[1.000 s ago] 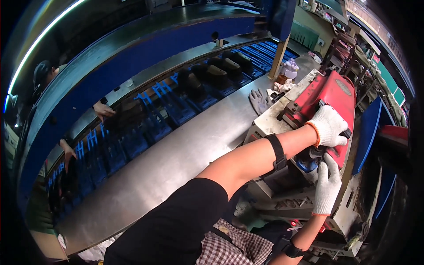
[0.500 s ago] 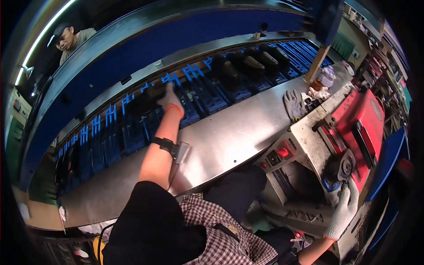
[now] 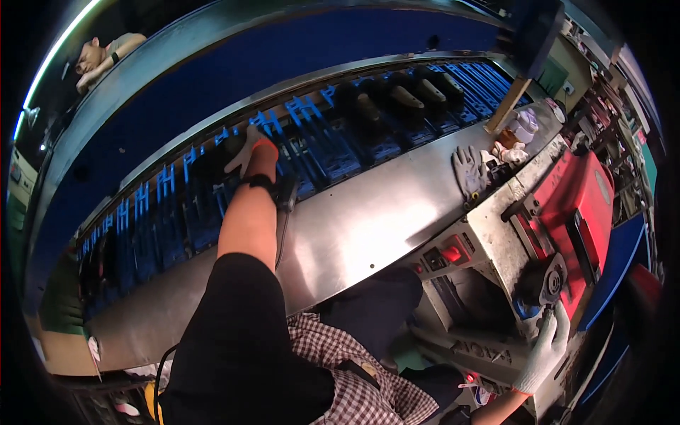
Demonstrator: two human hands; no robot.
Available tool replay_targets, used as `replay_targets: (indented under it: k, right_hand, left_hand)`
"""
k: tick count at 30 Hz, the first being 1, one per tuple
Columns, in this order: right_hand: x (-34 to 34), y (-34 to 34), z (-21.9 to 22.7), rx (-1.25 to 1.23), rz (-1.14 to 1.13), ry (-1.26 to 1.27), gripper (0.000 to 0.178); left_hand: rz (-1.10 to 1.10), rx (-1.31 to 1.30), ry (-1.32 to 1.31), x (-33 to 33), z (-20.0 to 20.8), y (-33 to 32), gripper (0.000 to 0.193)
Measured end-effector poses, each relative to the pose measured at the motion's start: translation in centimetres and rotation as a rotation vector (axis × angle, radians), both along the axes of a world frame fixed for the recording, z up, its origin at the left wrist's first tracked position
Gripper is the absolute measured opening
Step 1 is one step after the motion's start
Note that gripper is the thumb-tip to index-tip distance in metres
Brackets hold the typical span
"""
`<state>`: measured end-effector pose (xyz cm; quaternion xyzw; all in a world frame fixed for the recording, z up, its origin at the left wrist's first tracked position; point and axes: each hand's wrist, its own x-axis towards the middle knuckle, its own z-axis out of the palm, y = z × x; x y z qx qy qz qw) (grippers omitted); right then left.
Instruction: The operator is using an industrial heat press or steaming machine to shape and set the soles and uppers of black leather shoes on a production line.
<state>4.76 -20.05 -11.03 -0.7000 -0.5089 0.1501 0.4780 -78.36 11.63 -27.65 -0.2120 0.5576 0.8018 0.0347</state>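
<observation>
My left hand (image 3: 248, 151), in a pale glove with an orange cuff, reaches across the metal ledge into the long blue-lit trough (image 3: 326, 191). Its thumb and fingers are around a dark rounded piece (image 3: 228, 147), largely lost in shadow. To its right, several dark shoe-like forms with tan tops (image 3: 406, 98) rest in the trough. At the lower right, my gloved right hand (image 3: 547, 348) has its fingers closed at the bottom of a dark part with a round disc (image 3: 552, 283), beside a red-covered machine (image 3: 577, 191). What exactly those fingertips hold is hidden.
A blue beam (image 3: 297, 57) runs above the trough. On the ledge (image 3: 354, 227) lie a grey glove (image 3: 467, 173) and crumpled cloths (image 3: 511, 152). A red switch (image 3: 451, 253) is on the machine's front. Beyond the beam, at the far left, another person (image 3: 106, 57) leans over.
My left hand has moved slightly left, with its forearm turned more upright. My right hand stays at the dark part. The other person's head has lowered, with an arm now on the beam.
</observation>
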Motion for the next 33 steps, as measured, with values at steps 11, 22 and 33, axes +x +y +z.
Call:
replay_targets:
  k: [11, 22, 33]
  right_hand:
    - [-0.6, -1.8, 1.2, 0.015, -0.108, -0.144, 0.033]
    - [-8.2, -6.1, 3.3, 0.203, 0.280, -0.059, 0.069]
    - [1.5, -15.4, 8.6, 0.434, 0.208, 0.815, 0.092]
  left_hand:
    - [-1.112, 0.655, -0.296, 23.4, 7.3, -22.1, 0.061]
    - [-2.088, 0.898, -0.243, 46.7, 17.2, -25.5, 0.113]
    - [-2.897, 0.601, 0.533, 68.1, 25.3, -31.3, 0.100]
